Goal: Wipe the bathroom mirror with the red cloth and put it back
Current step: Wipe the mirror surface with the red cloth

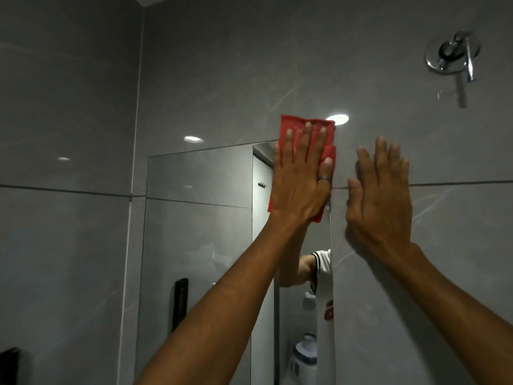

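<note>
The frameless mirror (200,232) hangs on the grey tiled wall. My left hand (301,173) lies flat, fingers spread, pressing the red cloth (291,123) against the mirror's top right corner; the cloth's upper part overlaps the tile above the mirror's edge. A ring sits on one finger of that hand. My right hand (380,193) rests flat on the tile just right of the mirror, fingers apart, holding nothing.
A chrome shower valve (452,55) juts from the wall at upper right. The mirror reflects a door, wall hooks, bottles on a shelf and a white sleeve. A dark fixture (9,365) is at the lower left edge.
</note>
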{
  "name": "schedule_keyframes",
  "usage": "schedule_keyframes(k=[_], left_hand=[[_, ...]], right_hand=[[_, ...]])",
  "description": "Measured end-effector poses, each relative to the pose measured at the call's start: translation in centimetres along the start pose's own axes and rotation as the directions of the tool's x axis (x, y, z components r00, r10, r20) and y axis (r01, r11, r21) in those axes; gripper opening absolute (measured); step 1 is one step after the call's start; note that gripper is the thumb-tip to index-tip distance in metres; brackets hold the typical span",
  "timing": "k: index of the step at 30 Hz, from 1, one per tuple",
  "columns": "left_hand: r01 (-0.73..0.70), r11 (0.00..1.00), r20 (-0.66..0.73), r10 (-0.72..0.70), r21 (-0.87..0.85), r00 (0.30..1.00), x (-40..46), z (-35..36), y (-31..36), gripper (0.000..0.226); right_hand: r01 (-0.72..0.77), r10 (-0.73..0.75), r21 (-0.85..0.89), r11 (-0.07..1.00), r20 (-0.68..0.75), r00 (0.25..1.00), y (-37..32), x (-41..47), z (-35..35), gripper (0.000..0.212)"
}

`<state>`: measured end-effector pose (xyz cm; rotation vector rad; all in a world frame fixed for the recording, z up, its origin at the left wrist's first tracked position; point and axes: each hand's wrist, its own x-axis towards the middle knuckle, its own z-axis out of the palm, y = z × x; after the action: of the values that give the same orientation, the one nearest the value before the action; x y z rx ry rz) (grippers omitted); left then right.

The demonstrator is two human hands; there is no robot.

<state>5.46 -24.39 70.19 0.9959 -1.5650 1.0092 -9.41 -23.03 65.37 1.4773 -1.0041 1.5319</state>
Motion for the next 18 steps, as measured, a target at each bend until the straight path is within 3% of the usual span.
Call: schedule_keyframes(k=[4, 10, 18], left_hand=[[-0.078, 0.996, -0.007, 0.079, 0.031, 0.997, -1.2, 1.4, 0.8, 0.068], [0.05, 0.999, -0.067, -0.05, -0.004, 0.996, -7.4, 3.1, 3.0, 0.068], [0.225, 0.971, 0.063, -0.22, -0.079, 0.973, -24.7, 4.7, 6.2, 0.072]], right_hand=[[0.01, -0.009, 0.024, 1.0, -0.039, 0.999, 0.1, -1.2, 0.3, 0.062], [0.065, -0.067, 0.094, 0.993, 0.016, 0.998, -0.9, -4.2, 0.0, 0.06], [0.078, -0.1, 0.13, 0.988, 0.174, 0.98, 0.1, -13.2, -2.3, 0.056]])
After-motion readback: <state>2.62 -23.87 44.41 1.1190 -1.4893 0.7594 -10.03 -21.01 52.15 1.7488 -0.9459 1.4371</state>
